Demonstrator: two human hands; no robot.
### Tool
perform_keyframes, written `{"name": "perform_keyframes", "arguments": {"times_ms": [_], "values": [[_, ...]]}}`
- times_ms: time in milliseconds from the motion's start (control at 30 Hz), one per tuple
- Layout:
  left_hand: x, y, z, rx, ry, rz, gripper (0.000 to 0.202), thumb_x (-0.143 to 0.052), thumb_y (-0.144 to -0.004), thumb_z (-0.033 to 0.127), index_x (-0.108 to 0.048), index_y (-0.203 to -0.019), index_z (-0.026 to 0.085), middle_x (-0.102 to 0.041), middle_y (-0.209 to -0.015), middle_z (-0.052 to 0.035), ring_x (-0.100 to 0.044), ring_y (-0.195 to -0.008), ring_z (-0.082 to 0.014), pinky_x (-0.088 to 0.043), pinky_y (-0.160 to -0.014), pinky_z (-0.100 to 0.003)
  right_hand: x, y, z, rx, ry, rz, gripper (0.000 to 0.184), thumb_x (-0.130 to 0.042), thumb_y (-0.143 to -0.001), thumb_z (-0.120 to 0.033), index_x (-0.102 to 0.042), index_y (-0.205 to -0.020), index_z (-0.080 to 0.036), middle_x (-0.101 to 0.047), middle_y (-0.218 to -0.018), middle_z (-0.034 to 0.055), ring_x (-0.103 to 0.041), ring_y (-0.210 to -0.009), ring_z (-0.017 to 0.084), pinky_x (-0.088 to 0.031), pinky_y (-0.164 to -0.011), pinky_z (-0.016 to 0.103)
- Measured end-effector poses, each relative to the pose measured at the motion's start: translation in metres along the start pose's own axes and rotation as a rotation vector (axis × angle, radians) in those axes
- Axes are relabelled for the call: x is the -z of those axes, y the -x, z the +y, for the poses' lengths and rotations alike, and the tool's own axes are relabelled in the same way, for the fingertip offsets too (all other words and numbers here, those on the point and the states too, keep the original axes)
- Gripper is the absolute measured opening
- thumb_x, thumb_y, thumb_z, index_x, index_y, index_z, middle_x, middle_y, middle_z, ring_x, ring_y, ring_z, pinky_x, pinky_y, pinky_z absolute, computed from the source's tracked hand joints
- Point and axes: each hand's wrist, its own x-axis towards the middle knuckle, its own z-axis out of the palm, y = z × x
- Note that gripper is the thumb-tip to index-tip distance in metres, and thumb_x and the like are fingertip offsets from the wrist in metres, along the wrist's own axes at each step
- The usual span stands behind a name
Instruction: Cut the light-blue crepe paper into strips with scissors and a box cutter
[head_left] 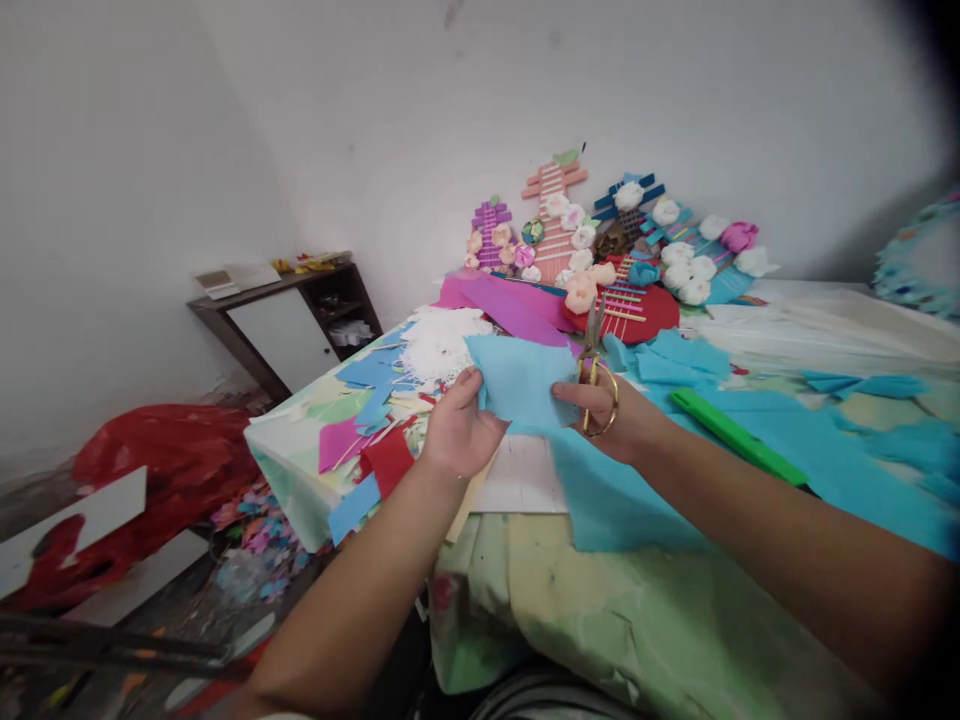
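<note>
A light blue rectangular piece of crepe paper [519,382] is held up in front of me, above the table. My left hand [463,430] pinches its left edge with the thumb at the front. On the other side, my right hand [616,418] grips gold-handled scissors [591,352], their blades pointing up and away. The fingers of that same hand also touch the right edge of the paper. Below lies a large sheet of blue crepe paper [630,500], partly under my right forearm. A green utility knife [739,435] rests on it.
Paper scraps [375,375] in several colours and a white shredded paper pile [446,345] cover the table's left side. Decorated stick crafts [555,220] lean on the wall behind. A low cabinet [281,330] stands left, near a red plastic bag [165,450] on the floor.
</note>
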Motion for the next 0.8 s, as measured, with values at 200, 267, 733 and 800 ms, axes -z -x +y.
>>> {"name": "perform_keyframes", "arguments": {"times_ms": [200, 267, 733, 800], "values": [[0.009, 0.01, 0.005, -0.333, -0.556, 0.243, 0.025, -0.062, -0.069, 0.033, -0.051, -0.088, 0.021, -0.056, -0.101, -0.003, -0.048, -0.104, -0.0188, -0.035, -0.09, -0.033, 0.028, 0.013, -0.022, -0.012, 0.285, 0.101, 0.02, -0.065, -0.058, -0.023, -0.051, -0.07, -0.019, -0.049, -0.058, -0.0057, -0.046, -0.051, 0.009, -0.036, -0.047, 0.022], [-0.001, 0.005, 0.008, -0.437, -0.796, 0.152, 0.039, -0.067, -0.064, 0.034, -0.053, -0.098, 0.022, -0.052, -0.112, -0.005, -0.042, -0.112, -0.0207, -0.028, -0.096, -0.033, 0.032, 0.018, -0.033, -0.039, 0.371, 0.055, 0.022, -0.067, -0.056, -0.024, -0.053, -0.073, -0.019, -0.053, -0.061, -0.0044, -0.049, -0.054, 0.01, -0.038, -0.05, 0.023], [-0.061, -0.026, -0.017, 0.141, -0.344, -0.328, 0.03, -0.073, -0.054, 0.035, -0.064, -0.073, 0.015, -0.064, -0.066, -0.0017, -0.057, -0.057, -0.0128, -0.046, -0.058, -0.026, 0.088, 0.074, -0.086, -0.1, 1.239, 0.195, 0.043, -0.046, -0.064, -0.063, -0.049, -0.069, -0.021, -0.048, -0.061, 0.0013, -0.046, -0.056, 0.016, -0.034, -0.049, 0.028], [-0.061, -0.024, -0.013, 0.119, -0.312, -0.324, 0.027, -0.072, -0.056, 0.034, -0.064, -0.074, 0.016, -0.064, -0.064, -0.0011, -0.058, -0.058, -0.0131, -0.046, -0.059, -0.026, 0.094, 0.089, -0.085, -0.161, 1.299, 0.212, 0.045, -0.048, -0.059, -0.066, -0.05, -0.068, -0.022, -0.051, -0.06, 0.0026, -0.048, -0.056, 0.018, -0.035, -0.048, 0.03]]}}
